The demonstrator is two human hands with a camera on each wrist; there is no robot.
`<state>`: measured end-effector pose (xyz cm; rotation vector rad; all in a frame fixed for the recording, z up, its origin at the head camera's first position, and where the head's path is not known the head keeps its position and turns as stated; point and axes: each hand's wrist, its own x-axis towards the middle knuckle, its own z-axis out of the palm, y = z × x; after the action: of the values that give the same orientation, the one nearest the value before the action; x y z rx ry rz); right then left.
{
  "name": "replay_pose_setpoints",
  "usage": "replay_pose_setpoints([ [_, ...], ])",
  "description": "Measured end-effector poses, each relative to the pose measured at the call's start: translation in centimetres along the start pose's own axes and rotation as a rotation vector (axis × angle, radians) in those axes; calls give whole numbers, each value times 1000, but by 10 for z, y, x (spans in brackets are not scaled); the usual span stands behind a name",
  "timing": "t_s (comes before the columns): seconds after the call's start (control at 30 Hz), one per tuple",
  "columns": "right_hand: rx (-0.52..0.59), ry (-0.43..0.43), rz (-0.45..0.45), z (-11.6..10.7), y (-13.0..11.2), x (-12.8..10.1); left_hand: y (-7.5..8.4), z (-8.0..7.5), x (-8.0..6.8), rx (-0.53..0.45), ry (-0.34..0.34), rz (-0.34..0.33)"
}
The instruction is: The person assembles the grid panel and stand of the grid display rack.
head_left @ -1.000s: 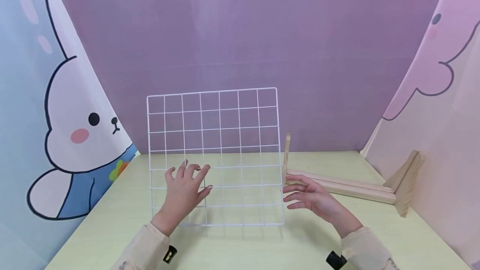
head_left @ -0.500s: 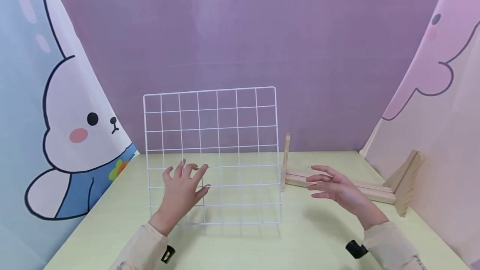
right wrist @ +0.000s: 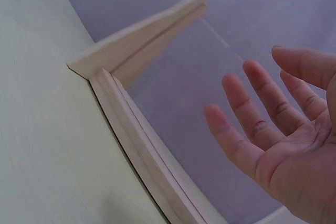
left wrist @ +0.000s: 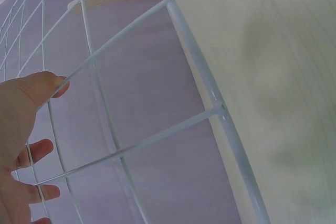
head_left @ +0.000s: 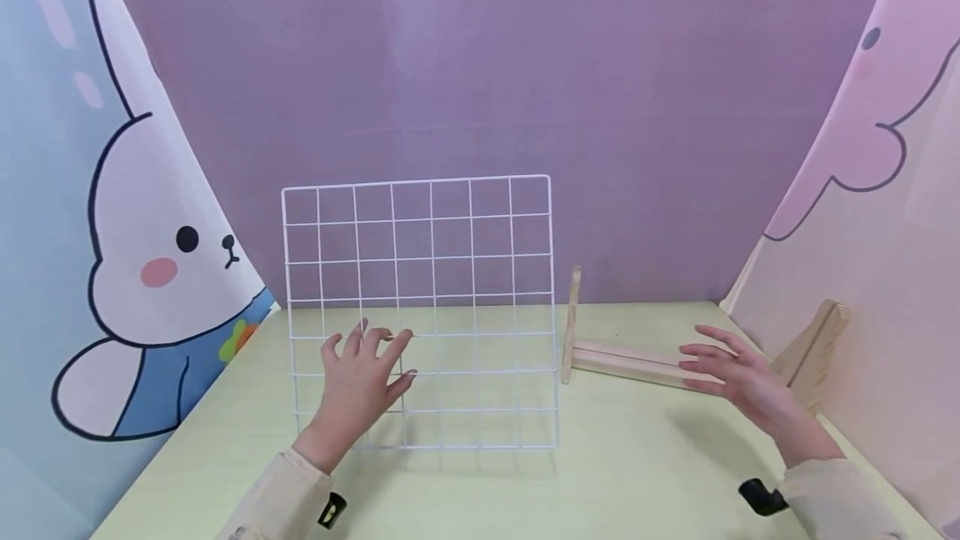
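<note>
White wire grid (head_left: 420,307) stands upright, left hand (head_left: 360,382) spread against it, right hand (head_left: 738,377) open nearby.

A pale green table (head_left: 637,473) lay under both hands. Beyond the fingertips of the left hand (head_left: 360,382) and the right hand (head_left: 738,382) hung a plain purple backdrop (head_left: 480,65), faintly creased. Out past the left hand stood a blue panel (head_left: 37,190) printed with a white rabbit (head_left: 142,215) with a pink cheek. Past the right hand leaned a pink panel (head_left: 900,273) with a dark-outlined cartoon figure. The light was soft and even, and a faint shadow lay on the table beneath the right hand.
</note>
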<state>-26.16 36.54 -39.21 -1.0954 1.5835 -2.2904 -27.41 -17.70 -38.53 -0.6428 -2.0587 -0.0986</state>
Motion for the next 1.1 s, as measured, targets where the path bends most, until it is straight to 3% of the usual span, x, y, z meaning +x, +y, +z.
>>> replay_pose_setpoints([
  [0.23,71,48,-54,-19,-11,-24,-1,-1,-1,8,6,8],
  [0.43,86,159,-107,-31,-19,-49,-3,-1,-1,11,13,13],
  [0.63,179,251,-201,-41,-23,-71,-6,-1,-3,22,24,13],
  [0.77,225,413,-267,-45,-24,-83,-8,-2,-4,29,25,4],
  [0.93,177,663,-273,-50,-25,-100,-10,-2,-6,34,31,-2],
  [1.1,148,795,-241,-57,-25,-111,-11,-1,-5,46,54,1],
])
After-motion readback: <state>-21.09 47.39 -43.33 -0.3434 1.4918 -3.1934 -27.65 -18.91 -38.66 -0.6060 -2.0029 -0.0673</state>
